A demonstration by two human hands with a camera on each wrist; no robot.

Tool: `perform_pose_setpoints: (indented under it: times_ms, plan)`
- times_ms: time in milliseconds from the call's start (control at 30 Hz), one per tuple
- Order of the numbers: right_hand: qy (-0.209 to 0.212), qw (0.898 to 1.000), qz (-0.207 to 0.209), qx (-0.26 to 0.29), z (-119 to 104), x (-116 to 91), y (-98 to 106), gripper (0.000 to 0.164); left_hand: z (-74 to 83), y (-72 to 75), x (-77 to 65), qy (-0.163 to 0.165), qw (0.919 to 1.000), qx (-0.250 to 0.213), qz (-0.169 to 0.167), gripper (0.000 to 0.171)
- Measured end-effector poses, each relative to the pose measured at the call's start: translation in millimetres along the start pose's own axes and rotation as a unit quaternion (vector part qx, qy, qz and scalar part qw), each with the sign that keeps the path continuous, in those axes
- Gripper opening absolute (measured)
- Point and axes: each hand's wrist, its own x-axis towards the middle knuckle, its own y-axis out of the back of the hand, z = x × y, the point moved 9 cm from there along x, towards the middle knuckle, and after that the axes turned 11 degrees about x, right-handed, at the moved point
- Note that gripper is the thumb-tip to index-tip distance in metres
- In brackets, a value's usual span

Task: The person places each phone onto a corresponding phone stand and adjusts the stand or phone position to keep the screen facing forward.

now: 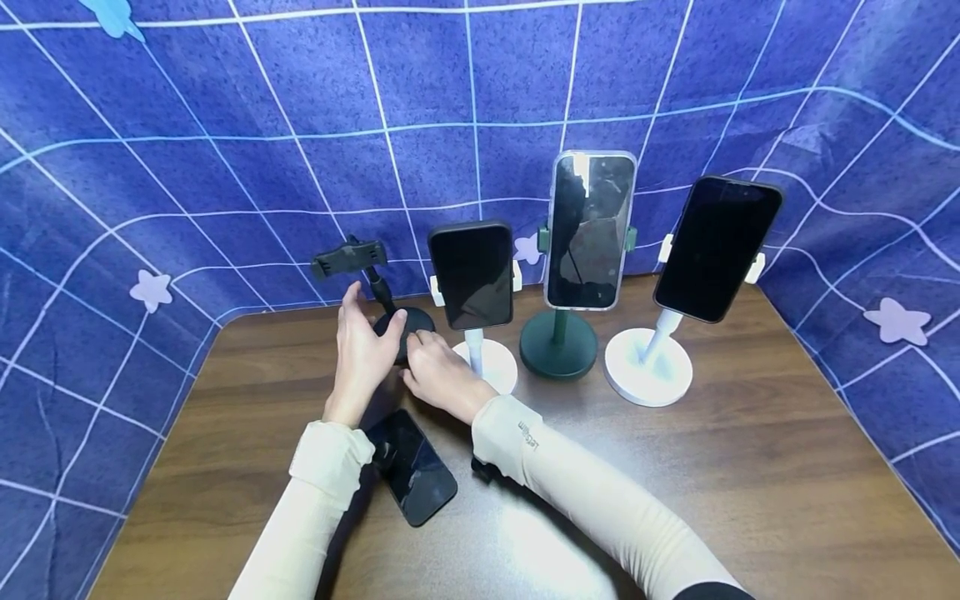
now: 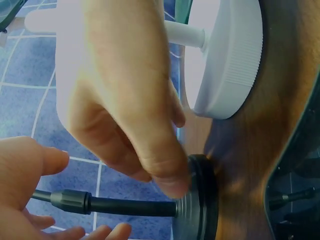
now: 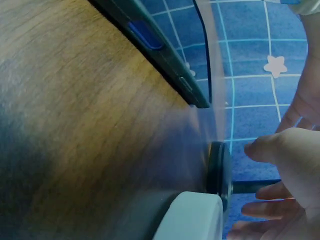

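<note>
A black phone stand (image 1: 382, 287) with an unfilled clamp (image 1: 348, 258) stands at the far left of the table. My left hand (image 1: 363, 346) is beside its stem, thumb apart from the extended fingers. Close over the stand's round black base (image 2: 200, 195) is my right hand (image 1: 446, 371), its thumb at the base's edge in the left wrist view. The right wrist view shows that hand's thumb and fingers (image 3: 270, 205) spread apart around the stem's line. Between my forearms, a black phone (image 1: 420, 475) lies flat, screen up, partly hidden by the left wrist.
To the right, three stands hold phones upright: a small dark phone (image 1: 472, 275) on a white stand (image 1: 498, 367), a clear-cased phone (image 1: 591, 233) on a green stand (image 1: 558, 350), and a black phone (image 1: 716, 250) on another white stand (image 1: 648, 371). Behind hangs a blue gridded cloth (image 1: 420, 100).
</note>
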Motion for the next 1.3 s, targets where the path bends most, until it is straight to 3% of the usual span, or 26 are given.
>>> perform_pose_setpoints:
  times_ms: [233,467,667,767,900,1100,1300]
  plan:
    - [-0.046,0.999,-0.023,0.010,6,3,-6,0.055,1.1,-4.2,3.8,-0.004,0.9998,-0.016,-0.010,0.083]
    - [-0.055,0.997,-0.049,-0.001,9,5,-15,0.063,1.5,-5.8,8.9,-0.013,0.9997,-0.020,-0.010,0.079]
    - [-0.055,0.996,-0.068,-0.031,10,8,-22,0.051,4.6,-4.1,14.5,-0.032,0.9994,-0.012,-0.009,0.076]
    - [-0.062,0.993,-0.076,-0.059,9,10,-25,0.054,3.1,-4.8,16.4,-0.034,0.9991,-0.023,-0.013,0.074]
    - [-0.059,0.988,-0.105,-0.099,4,13,-31,0.054,-2.2,-3.9,18.6,-0.029,0.9983,-0.049,-0.010,0.064]
    - [-0.068,0.989,-0.109,-0.075,4,16,-32,0.049,-5.3,2.9,21.9,-0.021,0.9968,-0.075,0.014,0.044]
    - [-0.048,0.993,-0.074,-0.080,2,14,-27,0.051,-2.8,13.2,22.5,-0.041,0.9979,-0.020,0.046,0.026]
